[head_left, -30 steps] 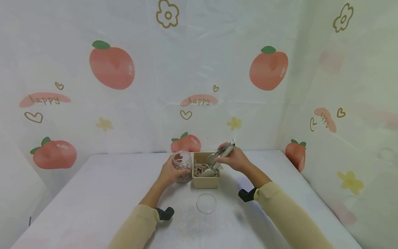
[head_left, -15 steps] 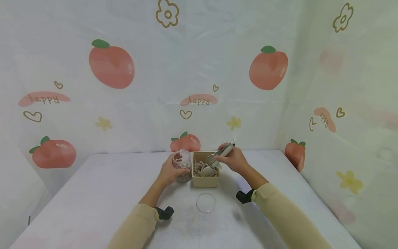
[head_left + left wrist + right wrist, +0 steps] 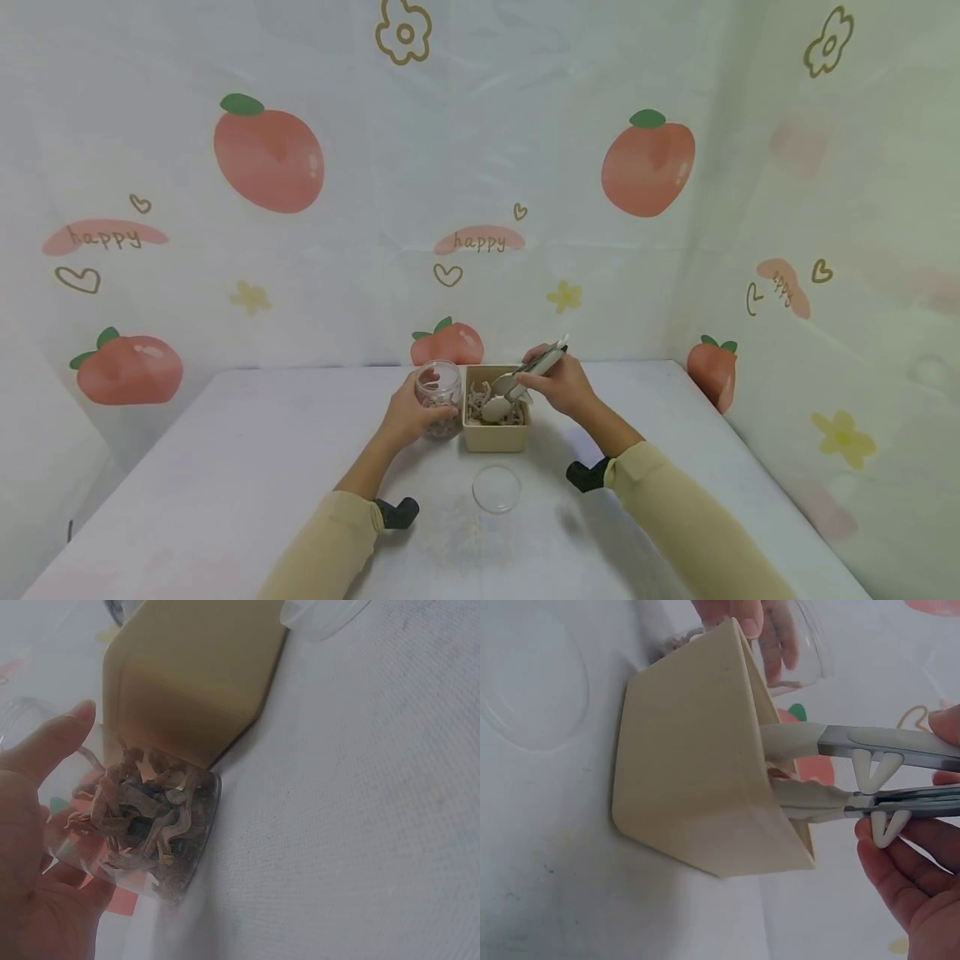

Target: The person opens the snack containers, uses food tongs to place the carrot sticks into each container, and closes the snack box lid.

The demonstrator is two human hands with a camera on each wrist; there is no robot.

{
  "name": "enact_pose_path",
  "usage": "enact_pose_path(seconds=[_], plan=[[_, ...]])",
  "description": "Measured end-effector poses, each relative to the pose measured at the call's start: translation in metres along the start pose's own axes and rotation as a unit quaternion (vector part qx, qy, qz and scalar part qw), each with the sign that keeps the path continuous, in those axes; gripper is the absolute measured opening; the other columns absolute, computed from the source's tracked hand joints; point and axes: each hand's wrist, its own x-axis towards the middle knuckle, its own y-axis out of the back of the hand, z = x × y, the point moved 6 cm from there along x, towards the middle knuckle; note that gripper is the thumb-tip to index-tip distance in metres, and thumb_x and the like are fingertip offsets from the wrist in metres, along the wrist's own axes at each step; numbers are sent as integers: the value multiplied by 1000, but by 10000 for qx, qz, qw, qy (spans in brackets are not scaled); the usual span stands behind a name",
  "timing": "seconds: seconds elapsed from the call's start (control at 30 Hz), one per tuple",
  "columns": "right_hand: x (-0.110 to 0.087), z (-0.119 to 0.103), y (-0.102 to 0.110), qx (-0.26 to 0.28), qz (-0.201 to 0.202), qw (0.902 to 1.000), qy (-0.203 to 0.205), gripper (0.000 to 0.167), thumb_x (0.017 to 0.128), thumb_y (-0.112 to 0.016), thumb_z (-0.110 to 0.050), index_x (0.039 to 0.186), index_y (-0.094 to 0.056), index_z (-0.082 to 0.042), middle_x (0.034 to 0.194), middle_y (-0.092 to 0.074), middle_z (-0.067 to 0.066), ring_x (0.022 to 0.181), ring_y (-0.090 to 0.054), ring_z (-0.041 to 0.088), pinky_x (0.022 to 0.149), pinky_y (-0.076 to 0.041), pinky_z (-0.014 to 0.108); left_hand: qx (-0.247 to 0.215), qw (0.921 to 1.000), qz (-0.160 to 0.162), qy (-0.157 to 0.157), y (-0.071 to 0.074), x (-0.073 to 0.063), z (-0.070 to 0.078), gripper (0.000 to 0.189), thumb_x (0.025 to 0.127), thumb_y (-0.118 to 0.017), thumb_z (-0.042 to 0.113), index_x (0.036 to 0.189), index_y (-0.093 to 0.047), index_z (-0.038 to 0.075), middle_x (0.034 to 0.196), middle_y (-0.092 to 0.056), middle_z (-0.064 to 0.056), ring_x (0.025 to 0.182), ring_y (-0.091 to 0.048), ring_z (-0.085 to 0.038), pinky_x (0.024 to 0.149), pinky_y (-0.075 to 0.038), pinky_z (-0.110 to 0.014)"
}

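My left hand (image 3: pixel 405 415) grips a clear round jar (image 3: pixel 150 817), thumb on the near side and fingers round the far side. Brown-grey dried strips (image 3: pixel 124 802) lie in the jar's lower part. Touching or nearly touching it on the right is a beige box (image 3: pixel 497 440) with more of these strips (image 3: pixel 477 398) inside. My right hand (image 3: pixel 567 388) holds a pair of tongs (image 3: pixel 543 362) by the handles, tilted down into the box from the right. In the right wrist view the pale tong heads (image 3: pixel 802 801) stand apart, their ends hidden by the box wall.
A clear round lid (image 3: pixel 497 489) lies flat on the white tabletop (image 3: pixel 300 467), nearer me than the box. Behind the table hangs a white backdrop (image 3: pixel 360 250) printed with peaches. Dark wrist mounts (image 3: pixel 397 513) stick out from both wrists.
The tong heads have shifted slightly left and closer together within the box, and the strips around them have moved. My right forearm has edged left. The left hand and jar have stayed put.
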Motion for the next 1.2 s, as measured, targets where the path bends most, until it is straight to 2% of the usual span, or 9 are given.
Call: enact_pose_path(seconds=[0.23,0.57,0.83,0.97,1.1,1.2], plan=[[0,2,-1,487,133,9987,15,20,84,-75,-13,98,-66,-3,81,-65,4,71,-55,19,64,-47,34,35,10000,-22,-15,-1,-1,-1,86,71,-89,26,140,-42,6,135,-55,-14,124,-49,-31,102,-38,-50],[-1,2,3,1097,281,9935,62,20,85,-74,-7,98,-64,3,81,-67,8,68,-60,17,62,-50,29,53,10000,7,2,-1,-1,1,88,70,-89,27,141,-42,6,134,-56,-11,125,-49,-30,103,-38,-50],[1,-3,9,1437,291,9889,221,24,86,-73,-4,103,-62,9,78,-65,3,67,-58,13,61,-49,28,34,10000,-18,19,-1,0,1,89,70,-89,24,142,-39,7,137,-54,-12,127,-47,-30,104,-37,-49],[-3,-12,10,1586,247,9870,109,24,86,-71,1,103,-60,13,78,-64,6,66,-57,11,61,-48,25,38,10000,-19,38,0,-1,2,88,70,-89,24,141,-40,6,136,-54,-12,127,-47,-30,104,-37,-50],[-4,-8,8,1551,307,9874,40,22,85,-71,1,102,-60,11,77,-64,7,66,-57,11,61,-47,24,80,10000,-13,51,0,-1,1,87,70,-89,26,141,-41,7,136,-55,-11,126,-47,-30,103,-37,-50],[0,7,3,1529,334,9877,45,23,85,-73,-2,103,-62,8,79,-65,5,68,-58,12,61,-48,24,62,10000,-10,77,0,-1,1,88,70,-89,27,141,-41,8,136,-55,-10,126,-48,-30,103,-38,-50]])
